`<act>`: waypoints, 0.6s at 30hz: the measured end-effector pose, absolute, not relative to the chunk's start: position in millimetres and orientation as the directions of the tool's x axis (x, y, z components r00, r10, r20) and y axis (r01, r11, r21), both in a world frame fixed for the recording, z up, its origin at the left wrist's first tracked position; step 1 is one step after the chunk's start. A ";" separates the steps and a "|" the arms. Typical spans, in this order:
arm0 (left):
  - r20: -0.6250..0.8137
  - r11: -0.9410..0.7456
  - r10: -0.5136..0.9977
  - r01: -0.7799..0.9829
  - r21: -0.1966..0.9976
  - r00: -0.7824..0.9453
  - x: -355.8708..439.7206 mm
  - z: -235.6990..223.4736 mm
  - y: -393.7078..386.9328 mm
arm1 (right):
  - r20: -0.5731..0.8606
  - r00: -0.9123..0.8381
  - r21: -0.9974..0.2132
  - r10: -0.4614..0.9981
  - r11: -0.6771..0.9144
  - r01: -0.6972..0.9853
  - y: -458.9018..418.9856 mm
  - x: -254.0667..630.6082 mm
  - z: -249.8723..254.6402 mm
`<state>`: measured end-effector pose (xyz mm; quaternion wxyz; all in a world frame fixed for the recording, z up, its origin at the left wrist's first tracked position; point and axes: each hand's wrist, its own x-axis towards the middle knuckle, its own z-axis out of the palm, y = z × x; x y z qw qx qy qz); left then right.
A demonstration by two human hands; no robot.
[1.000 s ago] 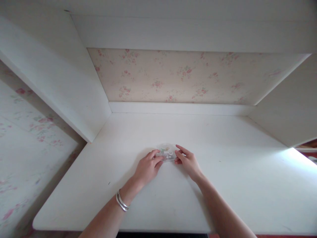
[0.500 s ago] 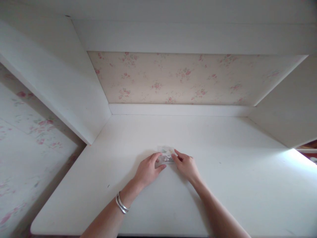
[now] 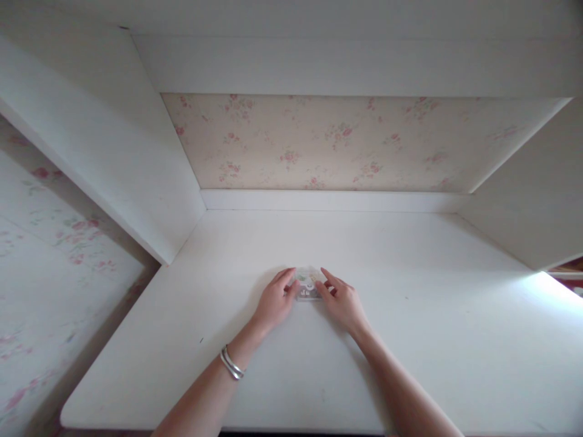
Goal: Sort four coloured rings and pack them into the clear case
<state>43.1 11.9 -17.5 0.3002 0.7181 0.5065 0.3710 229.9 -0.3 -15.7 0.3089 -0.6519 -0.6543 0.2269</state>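
Observation:
A small, flat, clear plastic case (image 3: 308, 294) with pale printed and grey parts sits between my hands. What it contains is too small to make out. My left hand (image 3: 277, 298), silver bangles at its wrist, grips the case's left side with thumb and fingers. On the opposite side, my right hand (image 3: 342, 303) holds the right edge between thumb and fingertips. Both hands rest low, close to the white desk top (image 3: 310, 370) under the case.
A low white ledge (image 3: 337, 200) runs along the back of the desk, below floral wallpaper (image 3: 314, 139). White side panels rise at the left (image 3: 113, 152) and right (image 3: 532, 182). A small dark mark (image 3: 201, 340) lies left of my arm.
My left hand has shifted its hold on the case, its thumb moving up from the near edge to the left side. My right hand stays nearly in place.

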 end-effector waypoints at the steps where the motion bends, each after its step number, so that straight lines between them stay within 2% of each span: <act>1: 0.212 -0.292 0.954 0.518 0.804 0.210 43.8 -18.8 15.0 | 0.108 0.036 -0.698 0.993 0.050 0.714 0.2 229.3 -16.5; 5: 0.121 -0.213 0.973 0.566 0.796 0.197 45.2 -19.8 22.0 | 0.090 0.028 -0.684 0.996 0.041 0.728 3.6 227.9 -19.6; 11: 0.060 -0.172 0.974 0.539 0.825 0.219 41.1 -12.0 18.5 | 0.068 0.007 -0.694 0.998 0.042 0.719 5.0 229.2 -20.1; 18: 0.088 -0.190 0.974 0.542 0.819 0.209 41.9 -14.9 17.8 | 0.101 0.036 -0.772 0.994 0.055 0.633 7.0 229.2 -27.6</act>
